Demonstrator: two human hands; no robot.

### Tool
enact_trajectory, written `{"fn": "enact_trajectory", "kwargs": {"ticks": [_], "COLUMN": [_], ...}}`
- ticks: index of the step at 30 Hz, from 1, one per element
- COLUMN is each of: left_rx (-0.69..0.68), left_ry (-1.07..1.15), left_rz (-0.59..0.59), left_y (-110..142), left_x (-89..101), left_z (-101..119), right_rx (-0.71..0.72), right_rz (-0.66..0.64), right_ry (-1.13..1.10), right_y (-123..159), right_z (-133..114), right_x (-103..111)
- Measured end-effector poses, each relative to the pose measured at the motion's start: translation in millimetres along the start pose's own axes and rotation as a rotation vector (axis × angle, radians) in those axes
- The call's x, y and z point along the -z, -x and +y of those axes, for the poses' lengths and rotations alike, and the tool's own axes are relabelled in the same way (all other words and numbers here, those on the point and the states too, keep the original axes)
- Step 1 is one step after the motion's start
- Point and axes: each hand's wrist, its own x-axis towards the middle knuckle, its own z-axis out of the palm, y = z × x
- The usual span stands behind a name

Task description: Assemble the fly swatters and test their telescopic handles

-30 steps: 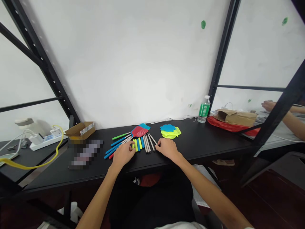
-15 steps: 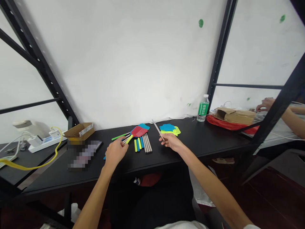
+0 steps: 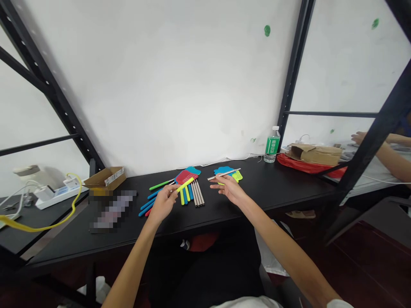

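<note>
My left hand (image 3: 164,202) is closed on a yellow handle sleeve (image 3: 185,184), lifted above the black table (image 3: 257,192) and pointing up to the right. My right hand (image 3: 227,188) pinches a thin metal rod (image 3: 224,173), held nearly level above the table. Between the hands lie several metal rods (image 3: 198,195) and yellow and blue sleeves (image 3: 186,194). Behind them sits a red swatter head (image 3: 185,175) over a blue one. A stack of blue and yellow swatter heads (image 3: 236,174) lies just beyond my right hand.
Assembled blue, green and red handled pieces (image 3: 150,200) lie left of my left hand. A cardboard box (image 3: 104,178) and a blurred item stand further left. A water bottle (image 3: 271,145) and a red bag with brown paper (image 3: 311,160) sit right. Another person's arm (image 3: 385,149) works at far right.
Both hands have risen off the table. My left hand picked up the yellow sleeve, and my right hand lifted one metal rod and turned it from upright to nearly level.
</note>
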Motion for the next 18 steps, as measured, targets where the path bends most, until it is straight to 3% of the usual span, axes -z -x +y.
{"fn": "enact_trajectory", "kwargs": {"ticks": [6,12,18], "left_rx": [-0.228,-0.286,-0.343], "left_ry": [-0.227,-0.264,-0.258], "left_rz": [-0.080,-0.079,-0.069], "left_y": [9.5,14.0,15.0], "left_x": [-20.1,-28.1,-29.2], "left_z": [10.0,14.0,14.5], "right_rx": [0.041,0.042,0.048], "right_rz": [-0.047,-0.109,-0.089], "right_ry": [0.010,0.028,0.055], "right_y": [3.6,4.9,4.8], "right_z": [-0.3,2.7,6.4], "right_x": [-7.4,-10.4,-10.9]}}
